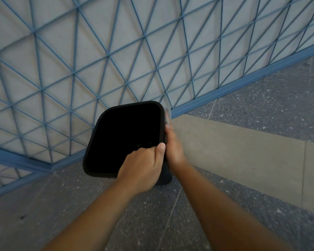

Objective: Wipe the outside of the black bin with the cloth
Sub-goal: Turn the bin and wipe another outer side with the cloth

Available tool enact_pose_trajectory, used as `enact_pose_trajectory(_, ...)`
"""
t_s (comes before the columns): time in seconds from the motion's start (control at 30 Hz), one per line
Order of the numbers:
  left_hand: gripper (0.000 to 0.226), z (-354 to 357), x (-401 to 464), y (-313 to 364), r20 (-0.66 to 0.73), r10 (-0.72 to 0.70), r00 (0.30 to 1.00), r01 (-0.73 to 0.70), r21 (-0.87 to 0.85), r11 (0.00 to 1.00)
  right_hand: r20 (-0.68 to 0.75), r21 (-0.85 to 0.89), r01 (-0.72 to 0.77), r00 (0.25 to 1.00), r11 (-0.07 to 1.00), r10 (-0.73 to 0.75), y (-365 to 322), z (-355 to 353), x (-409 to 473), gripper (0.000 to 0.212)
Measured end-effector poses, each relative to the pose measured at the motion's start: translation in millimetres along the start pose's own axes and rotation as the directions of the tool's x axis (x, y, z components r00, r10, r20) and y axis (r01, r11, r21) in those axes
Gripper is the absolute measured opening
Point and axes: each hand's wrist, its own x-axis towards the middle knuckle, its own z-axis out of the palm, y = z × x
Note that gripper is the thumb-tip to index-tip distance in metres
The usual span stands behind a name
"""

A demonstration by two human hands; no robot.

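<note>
Two hands are on the black bin (123, 138), which stands on the speckled floor (170, 223) in the corner formed by the blue lattice wall panels (98, 60), its open mouth facing up toward the camera. The left hand (143, 167) is clamped over the near rim at the near-right corner, thumb laid along the top edge and fingers curled over it; judged to be steadying the bin. The right hand (172, 144) lies flat against the outer right wall, fingers extended away from the person along that wall. A grey strip, taken to be the cloth (167, 115), shows just beyond the fingertips, pressed to the same wall; blur prevents confirming how it is held, so whether the fingers trap it or merely press it cannot be told.

Governing relation: the bin lies directly left of the right hand, in contact, with the hand's length running parallel to the right wall from near corner to far corner. The bin's long axis is vertical, mouth up, slightly rotated relative to the walls. Remaining faces toward the lattice sit closest to the panels; access there is judged tight unless the bin is turned
</note>
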Motion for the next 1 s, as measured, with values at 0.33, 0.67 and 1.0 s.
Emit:
enact_pose_trajectory(0.33, 0.057, 1.8, 1.6, -8.4, -0.010, -0.004, 1.000, 0.004, -0.010, 1.000, -0.004, -0.068, -0.035, 0.999, 0.997, 0.035, -0.9, 4.2, 4.3, 0.094)
enact_pose_trajectory(0.67, 0.061, 1.1, 0.3, -14.4, 0.003, 0.001, 1.000, -0.001, -0.038, 0.999, 0.039, -0.097, 0.096, 0.995, 0.991, -0.092, 7.6, 10.6, -7.5, 0.076)
enact_pose_trajectory(1.0, 0.068, 3.8, 1.3, -16.7, -0.012, 0.000, 1.000, -0.001, -0.058, 0.998, 0.050, -0.109, 0.086, 0.996, 0.990, -0.081, 18.9, 10.9, -22.8, 0.086)
